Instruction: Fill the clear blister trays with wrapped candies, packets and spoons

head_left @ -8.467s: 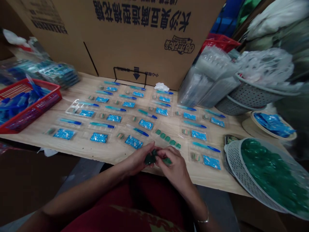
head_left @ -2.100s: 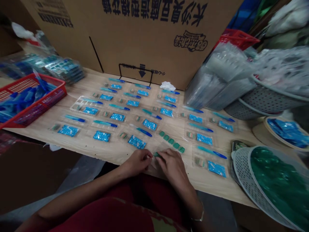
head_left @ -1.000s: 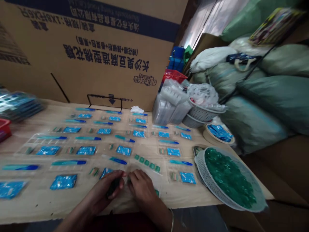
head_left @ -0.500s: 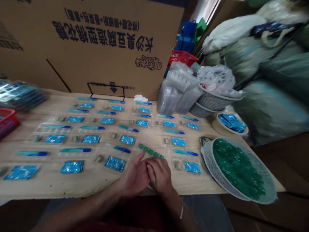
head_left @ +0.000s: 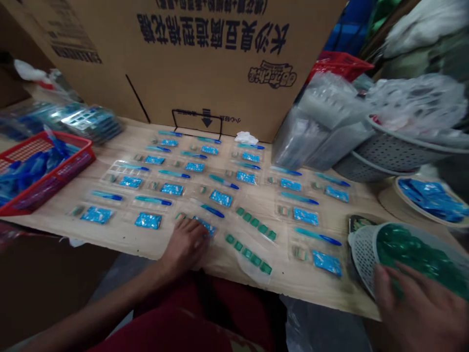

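- Wooden work table (head_left: 110, 239) holds rows of clear plastic trays (head_left: 252, 274).
- Your left hand (head_left: 185, 247) lies on a blue sachet (head_left: 203, 226), fingers apart, nothing clamped.
- Your right hand (head_left: 414, 313) is open at a white mesh basket (head_left: 362, 254), over its green pieces (head_left: 410, 249).

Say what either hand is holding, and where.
No clear hold: the left hand lies on a blue packet; the right hand touches green pieces in a white basket.

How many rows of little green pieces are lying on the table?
2: one row in the middle of the table, and a second row just in front of it.
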Motion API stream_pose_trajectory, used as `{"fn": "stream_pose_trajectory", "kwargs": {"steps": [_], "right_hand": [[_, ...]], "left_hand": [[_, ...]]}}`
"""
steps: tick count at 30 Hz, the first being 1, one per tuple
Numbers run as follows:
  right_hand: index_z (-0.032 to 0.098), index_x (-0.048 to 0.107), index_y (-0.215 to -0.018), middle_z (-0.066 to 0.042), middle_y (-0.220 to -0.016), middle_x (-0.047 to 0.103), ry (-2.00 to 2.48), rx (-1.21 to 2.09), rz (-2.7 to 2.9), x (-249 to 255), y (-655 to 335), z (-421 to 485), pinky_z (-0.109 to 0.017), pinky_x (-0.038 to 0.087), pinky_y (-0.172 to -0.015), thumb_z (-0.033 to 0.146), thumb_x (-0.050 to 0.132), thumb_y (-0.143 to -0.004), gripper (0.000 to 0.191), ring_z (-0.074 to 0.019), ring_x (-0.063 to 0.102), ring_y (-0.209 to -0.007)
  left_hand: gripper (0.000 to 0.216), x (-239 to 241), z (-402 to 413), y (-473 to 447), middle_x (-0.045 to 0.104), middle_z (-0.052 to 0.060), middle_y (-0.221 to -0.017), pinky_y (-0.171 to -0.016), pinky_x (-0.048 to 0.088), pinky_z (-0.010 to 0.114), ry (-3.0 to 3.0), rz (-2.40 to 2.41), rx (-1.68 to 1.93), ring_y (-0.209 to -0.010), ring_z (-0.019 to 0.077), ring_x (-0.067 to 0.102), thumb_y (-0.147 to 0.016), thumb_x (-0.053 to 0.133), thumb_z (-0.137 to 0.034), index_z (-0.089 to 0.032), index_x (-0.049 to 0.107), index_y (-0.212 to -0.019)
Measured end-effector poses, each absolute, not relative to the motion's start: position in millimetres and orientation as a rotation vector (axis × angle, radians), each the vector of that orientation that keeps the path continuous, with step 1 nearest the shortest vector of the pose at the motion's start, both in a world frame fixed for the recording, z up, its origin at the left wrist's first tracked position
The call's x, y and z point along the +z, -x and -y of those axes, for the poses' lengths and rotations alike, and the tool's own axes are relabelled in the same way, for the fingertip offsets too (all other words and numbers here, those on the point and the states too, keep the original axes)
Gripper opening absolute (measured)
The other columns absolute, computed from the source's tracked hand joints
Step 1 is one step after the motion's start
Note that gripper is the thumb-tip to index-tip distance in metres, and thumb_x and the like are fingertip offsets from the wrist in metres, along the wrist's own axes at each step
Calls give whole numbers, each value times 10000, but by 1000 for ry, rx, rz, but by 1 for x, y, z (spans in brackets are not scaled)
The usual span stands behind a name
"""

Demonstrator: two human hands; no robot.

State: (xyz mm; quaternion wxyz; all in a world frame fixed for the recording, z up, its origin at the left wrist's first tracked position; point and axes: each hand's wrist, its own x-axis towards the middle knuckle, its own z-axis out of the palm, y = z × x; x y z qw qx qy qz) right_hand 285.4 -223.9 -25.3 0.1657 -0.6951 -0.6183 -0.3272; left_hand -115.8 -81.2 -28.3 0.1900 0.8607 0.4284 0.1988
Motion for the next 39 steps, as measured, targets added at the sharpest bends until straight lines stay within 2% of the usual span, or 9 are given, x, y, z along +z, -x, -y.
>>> {"fn": "stream_pose_trajectory", "kwargs": {"steps": [6,12,15,21,25,28,31,34,39], "right_hand": [[197,601,-938,-78,-927,671,1342,-8,2249,-53,-150,202,-339,481,-716,258,527,-900,103,-192,608,-808],[178,573,-969,-86,-920,646,1383,-10,2190,-77,-148,227,-409,478,-803,228,552,-883,101,-213,589,-861],[172,546,-1132,-88,-925,635,1410,-24,2212,-79,-151,235,-449,478,-852,234,546,-880,259,-228,583,-882],[187,457,-1314,-141,-1201,551,1538,248,2347,-66,-153,235,-428,494,-889,311,583,-837,508,-268,522,-1108],[194,341,-1406,-131,-1380,441,1563,383,2423,-54,-158,240,-443,444,-979,251,549,-802,642,-268,429,-1252],[165,253,-1446,-134,-1450,365,1549,354,2489,-58,-161,246,-470,422,-1005,221,531,-777,727,-278,359,-1317],[168,257,-1445,-137,-1367,478,1497,86,2468,-72,-161,247,-457,462,-957,187,484,-841,646,-268,463,-1242],[176,306,-1424,-123,-1183,622,1378,-160,2362,-78,-157,244,-386,510,-882,164,434,-908,532,-227,591,-1083],[168,398,-1369,-121,-1089,654,1272,-258,2224,-56,-137,227,-351,521,-843,147,455,-912,460,-220,622,-1012]], "left_hand": [[150,-54,96,124,643,75,-963,-841,381,418,-2571,-1326,482,-876,235,545,-844,510,-220,-181,630,-925],[158,-48,94,113,639,79,-971,-816,395,400,-2615,-1237,340,-876,239,530,-839,516,-217,-175,638,-930],[168,-46,98,113,635,87,-980,-818,413,386,-2578,-1147,398,-895,233,541,-820,534,-206,-160,632,-948],[217,-50,108,122,633,98,-1048,-870,429,371,-2557,-916,586,-972,228,553,-809,565,-250,-154,618,-996],[275,-46,108,122,581,89,-1251,-988,342,471,-2749,-654,499,-1219,314,427,-818,555,-215,-181,603,-1086],[387,-42,109,115,574,70,-1284,-1047,260,524,-2859,-393,320,-1312,327,329,-828,563,-234,-198,532,-1212],[357,-43,111,107,657,90,-1131,-1047,280,505,-2938,-293,254,-1268,305,404,-851,539,-217,-163,535,-1204],[268,-46,113,104,677,120,-1041,-995,365,436,-3052,-228,396,-1116,261,542,-902,458,-177,-123,576,-1136],[286,-38,117,126,677,127,-1020,-886,469,342,-2920,-295,855,-1013,214,580,-900,476,-183,-96,532,-1167]]}}
